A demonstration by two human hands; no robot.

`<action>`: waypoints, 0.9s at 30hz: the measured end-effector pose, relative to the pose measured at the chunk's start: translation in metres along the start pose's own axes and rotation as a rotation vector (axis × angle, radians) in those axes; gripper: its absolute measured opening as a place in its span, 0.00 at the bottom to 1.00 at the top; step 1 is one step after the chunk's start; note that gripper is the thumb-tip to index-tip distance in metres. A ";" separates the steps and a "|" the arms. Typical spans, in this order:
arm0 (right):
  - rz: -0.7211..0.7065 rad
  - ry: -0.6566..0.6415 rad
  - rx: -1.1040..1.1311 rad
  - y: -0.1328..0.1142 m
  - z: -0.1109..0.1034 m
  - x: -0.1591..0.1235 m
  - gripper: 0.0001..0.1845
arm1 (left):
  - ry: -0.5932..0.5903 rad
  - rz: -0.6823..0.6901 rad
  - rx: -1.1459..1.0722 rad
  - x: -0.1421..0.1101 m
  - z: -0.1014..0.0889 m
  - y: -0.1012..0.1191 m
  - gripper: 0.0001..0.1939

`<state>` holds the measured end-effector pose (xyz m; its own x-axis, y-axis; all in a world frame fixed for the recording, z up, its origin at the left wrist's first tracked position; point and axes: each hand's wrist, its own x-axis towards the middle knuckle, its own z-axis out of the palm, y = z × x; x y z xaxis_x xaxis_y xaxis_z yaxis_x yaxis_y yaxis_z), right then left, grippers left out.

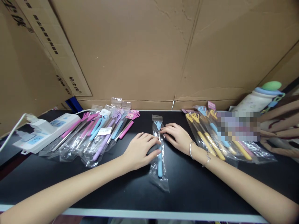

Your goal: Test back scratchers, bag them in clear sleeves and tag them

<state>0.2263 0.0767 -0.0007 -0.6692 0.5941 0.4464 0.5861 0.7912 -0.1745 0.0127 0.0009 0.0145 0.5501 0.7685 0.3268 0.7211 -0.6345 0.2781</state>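
Note:
A blue back scratcher (pixel 160 165) in a clear plastic sleeve lies on the black table between my hands, its claw end pointing away from me. My left hand (pixel 141 151) rests at its left side, fingers spread, with the thumb and fingertips at the sleeve's edge. On the other side my right hand (pixel 176 137) has its fingers stretched out, the tips at the sleeve just below the claw. Neither hand grips it. To the left lies a pile of bagged pink, blue and purple back scratchers (pixel 108 137); to the right, bagged yellow and blue ones (pixel 207 143).
A white power strip (pixel 56 127) with plugs and cables sits at the left. At the back right stands a white bottle (pixel 249 101) with a green top. Cardboard (pixel 130 49) walls the table's back. A blurred patch and part of another person's hand (pixel 280 124) show at the right.

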 end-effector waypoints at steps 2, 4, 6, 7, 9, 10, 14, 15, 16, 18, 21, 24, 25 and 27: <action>0.012 0.012 -0.006 -0.002 -0.001 0.000 0.11 | 0.029 0.012 0.000 0.007 0.000 -0.002 0.11; 0.009 0.015 0.002 -0.003 -0.002 0.000 0.11 | 0.067 0.016 0.022 0.016 0.002 -0.009 0.11; 0.014 0.015 0.021 -0.002 -0.002 0.000 0.12 | 0.118 0.006 0.064 0.029 0.005 -0.018 0.10; 0.024 0.017 0.034 -0.001 -0.002 0.000 0.12 | 0.149 -0.009 0.091 0.035 0.007 -0.024 0.10; 0.056 0.034 0.062 0.001 0.000 0.000 0.12 | 0.206 -0.070 0.135 0.050 0.011 -0.037 0.10; 0.071 0.046 0.076 0.002 0.001 0.000 0.12 | 0.223 -0.108 0.146 0.058 0.014 -0.043 0.10; 0.111 0.069 0.113 0.006 0.003 -0.001 0.12 | 0.212 -0.144 0.145 0.084 0.024 -0.062 0.14; 0.118 0.067 0.117 0.006 0.003 -0.001 0.12 | 0.197 -0.143 0.137 0.088 0.026 -0.065 0.16; 0.125 0.067 0.122 0.006 0.003 -0.001 0.12 | 0.178 -0.141 0.127 0.091 0.028 -0.067 0.16; 0.146 0.074 0.137 0.006 0.002 -0.001 0.12 | 0.135 -0.133 0.103 0.092 0.032 -0.070 0.16; 0.184 0.104 0.147 0.005 0.001 0.000 0.12 | 0.096 -0.129 0.075 0.090 0.034 -0.072 0.16; 0.191 0.147 0.095 0.004 -0.002 0.005 0.12 | 0.090 -0.144 0.066 0.088 0.035 -0.072 0.16; 0.182 0.158 0.068 0.003 -0.003 0.008 0.12 | 0.089 -0.150 0.064 0.088 0.035 -0.072 0.16; 0.165 0.167 0.014 0.001 -0.007 0.018 0.13 | 0.085 -0.157 0.058 0.088 0.035 -0.073 0.16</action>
<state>0.2181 0.0867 0.0133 -0.4793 0.6846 0.5492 0.6741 0.6879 -0.2690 0.0238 0.1178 -0.0088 0.3937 0.8462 0.3591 0.8194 -0.5001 0.2801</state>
